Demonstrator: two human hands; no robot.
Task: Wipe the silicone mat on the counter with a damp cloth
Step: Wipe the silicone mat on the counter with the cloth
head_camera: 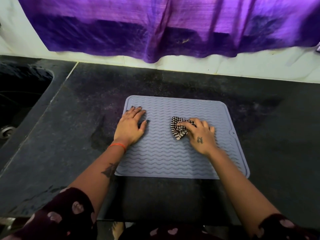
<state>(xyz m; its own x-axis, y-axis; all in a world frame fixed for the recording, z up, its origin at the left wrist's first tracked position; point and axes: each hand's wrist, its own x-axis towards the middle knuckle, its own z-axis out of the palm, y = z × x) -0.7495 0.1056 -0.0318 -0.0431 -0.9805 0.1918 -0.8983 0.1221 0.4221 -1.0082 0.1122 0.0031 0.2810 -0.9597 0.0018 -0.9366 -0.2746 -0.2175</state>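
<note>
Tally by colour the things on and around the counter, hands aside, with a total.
Grey-blue: 1, the ribbed square silicone mat
Black-and-white: 1, the checked cloth bunched in the right hand
Purple: 1, the hanging fabric curtain
Black: 2, the stone counter and the sunken sink
Total: 5

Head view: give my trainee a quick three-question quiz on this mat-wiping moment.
1. True or false: the left hand lies flat on the silicone mat.
2. What does the right hand grip? A) sponge B) checked cloth C) brush
3. On which side of the counter is the sink?

Key: 1 true; 2 B; 3 the left.
</note>
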